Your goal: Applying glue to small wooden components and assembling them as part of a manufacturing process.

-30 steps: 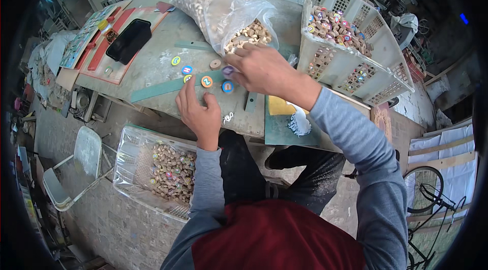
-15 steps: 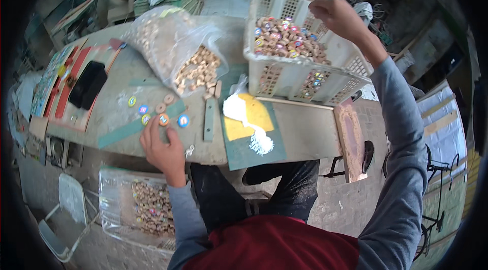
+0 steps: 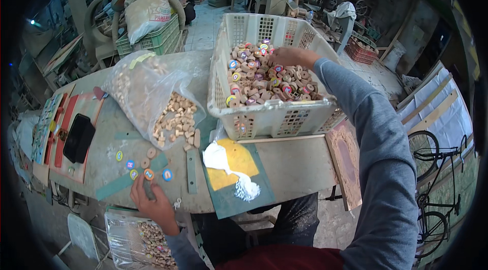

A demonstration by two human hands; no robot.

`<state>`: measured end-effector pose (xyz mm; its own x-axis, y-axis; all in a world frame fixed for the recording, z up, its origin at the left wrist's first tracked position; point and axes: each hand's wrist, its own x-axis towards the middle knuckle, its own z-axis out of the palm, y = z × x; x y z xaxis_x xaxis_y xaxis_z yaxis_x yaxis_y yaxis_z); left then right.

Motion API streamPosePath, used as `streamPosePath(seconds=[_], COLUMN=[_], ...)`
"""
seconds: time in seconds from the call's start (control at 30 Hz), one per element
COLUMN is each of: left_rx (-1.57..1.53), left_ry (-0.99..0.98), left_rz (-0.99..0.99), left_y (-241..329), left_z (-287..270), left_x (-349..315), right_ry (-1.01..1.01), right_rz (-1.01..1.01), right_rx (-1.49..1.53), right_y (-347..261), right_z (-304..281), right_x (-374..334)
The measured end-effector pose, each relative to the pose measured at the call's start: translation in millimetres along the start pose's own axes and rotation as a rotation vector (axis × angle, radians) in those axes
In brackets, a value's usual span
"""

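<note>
My left hand (image 3: 153,204) rests on the near left of the table, thumb and fingers apart. Its fingertips are beside an orange lettered disc (image 3: 149,174) and a yellow-green one (image 3: 133,174). A blue-faced disc (image 3: 167,174), a purple-blue one (image 3: 130,165), a yellow-green one (image 3: 119,155) and two plain wooden discs (image 3: 148,158) lie close by. Over to the right, my right hand (image 3: 291,57) reaches into a white plastic basket (image 3: 305,121), down at a heap of wooden discs (image 3: 259,79), some with coloured faces. Its fingertips are too unclear to show whether they grip a disc.
A clear bag (image 3: 137,92) spills small wooden pieces left of the basket. Near the table's front lie a green-and-yellow board (image 3: 219,204) with a white string bundle (image 3: 246,188), and a green strip (image 3: 191,171). Below the edge sits a plastic-lined crate (image 3: 122,239) of discs.
My right hand has moved from above the basket's far right side down to the heap of discs. My left hand stays near the same discs. The view has tilted up.
</note>
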<state>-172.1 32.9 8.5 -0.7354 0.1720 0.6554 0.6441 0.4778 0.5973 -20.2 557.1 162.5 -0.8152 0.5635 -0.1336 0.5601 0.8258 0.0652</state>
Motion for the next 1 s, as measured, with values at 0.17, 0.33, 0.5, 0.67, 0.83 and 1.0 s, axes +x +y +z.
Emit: streamPosePath(seconds=[0.17, 0.33, 0.5, 0.67, 0.83, 1.0], left_rx=[0.001, 0.017, -0.029, -0.046, -0.029, -0.053], left_ry=[-0.018, -0.017, -0.013, -0.009, 0.013, 0.009], left_rz=[-0.028, -0.025, -0.055, -0.058, -0.067, -0.073], left_y=[1, 1, 3, 4, 4, 4], left_z=[-1, 1, 3, 4, 2, 2], left_x=[1, 2, 0, 0, 1, 0], right_ry=[-0.142, -0.025, -0.041, -0.018, -0.215, -0.262], right_rz=[0.014, 0.099, 0.036, 0.08, 0.122, 0.1], right_rx=[0.132, 0.266, 0.164, 0.222, 0.177, 0.267], right_y=[22, 23, 26, 29, 11, 17], right_z=[26, 43, 49, 51, 11, 9], right_x=[14, 12, 8, 14, 3, 3])
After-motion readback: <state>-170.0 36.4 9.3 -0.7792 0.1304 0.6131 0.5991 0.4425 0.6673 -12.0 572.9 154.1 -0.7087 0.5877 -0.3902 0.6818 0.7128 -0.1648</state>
